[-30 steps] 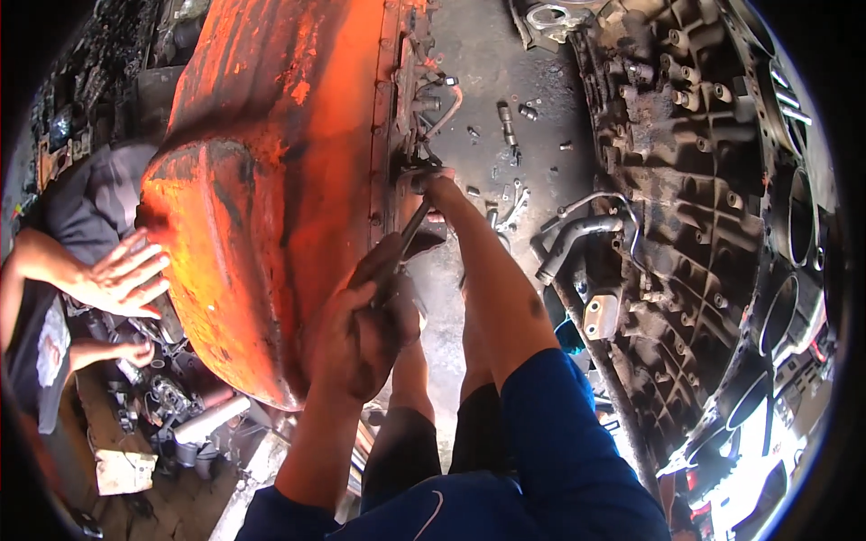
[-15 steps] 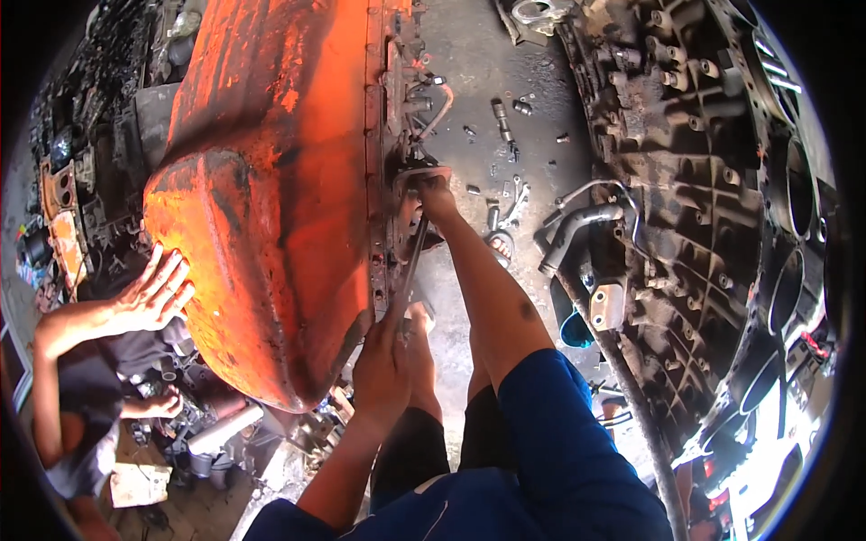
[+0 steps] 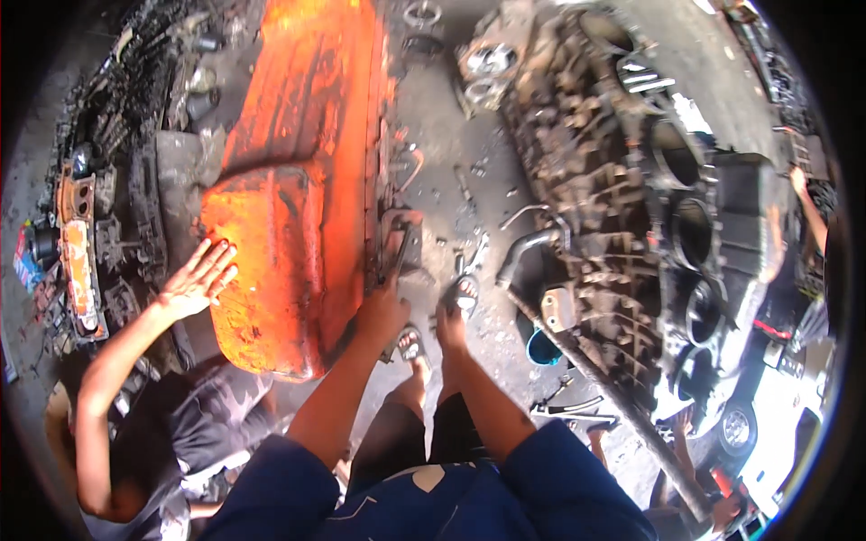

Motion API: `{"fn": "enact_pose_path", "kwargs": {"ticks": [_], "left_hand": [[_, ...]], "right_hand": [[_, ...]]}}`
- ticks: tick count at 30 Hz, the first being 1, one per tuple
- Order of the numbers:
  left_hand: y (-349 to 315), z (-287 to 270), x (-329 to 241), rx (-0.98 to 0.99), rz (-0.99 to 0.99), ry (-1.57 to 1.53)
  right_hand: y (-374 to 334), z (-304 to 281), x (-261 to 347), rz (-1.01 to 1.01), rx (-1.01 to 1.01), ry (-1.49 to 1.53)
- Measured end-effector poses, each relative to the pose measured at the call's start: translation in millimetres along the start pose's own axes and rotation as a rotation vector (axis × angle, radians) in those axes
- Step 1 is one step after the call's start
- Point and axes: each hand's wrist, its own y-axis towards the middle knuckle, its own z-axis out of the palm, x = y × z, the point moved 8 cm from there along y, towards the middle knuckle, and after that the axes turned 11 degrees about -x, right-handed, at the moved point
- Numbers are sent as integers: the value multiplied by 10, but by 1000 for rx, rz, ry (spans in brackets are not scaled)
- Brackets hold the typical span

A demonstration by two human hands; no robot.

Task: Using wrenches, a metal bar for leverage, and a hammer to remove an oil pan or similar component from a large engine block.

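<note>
A large orange engine oil pan (image 3: 271, 325), scuffed and dark-streaked, lies to the left of my legs. My left hand (image 3: 383, 313) is closed round the lower end of a long metal bar (image 3: 398, 261), which runs up along the pan's right flange beside a reddish bracket (image 3: 403, 219). What the bar's far end meets is hard to make out. Apart from the pan, my right hand (image 3: 448, 326) hangs low over the floor near my sandalled foot (image 3: 465, 296). Its fingers are blurred, and whether anything is in them does not show.
Another person's open hand (image 3: 200, 278) rests against the pan's left side. To the right stands a greasy engine block (image 3: 586, 180) with round bores, a dark pipe (image 3: 532, 251) and a long pole (image 3: 622, 415) beside it. A blue bowl (image 3: 544, 346) and loose tools lie on the floor.
My right hand has left the bracket at the pan's flange and dropped down and back toward me. My left hand stays on the bar. The view has shifted, showing more of the engine block.
</note>
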Motion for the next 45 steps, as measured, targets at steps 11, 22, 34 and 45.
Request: {"fn": "enact_pose_path", "kwargs": {"ticks": [11, 22, 34, 45], "left_hand": [[-612, -363, -264, -47, 542, 409], [-1494, -716, -328, -7, 689, 610], [-2977, -284, -362, -290, 198, -139], [-5384, 252, 166, -234, -323, -462]], "right_hand": [[-2961, -3839, 521, 394, -372, 130], [-4296, -5681, -432, 545, -1016, 410], [-2896, -7163, -78, 69, -1007, 426], [-2241, -6555, 521, -296, -480, 366]]}}
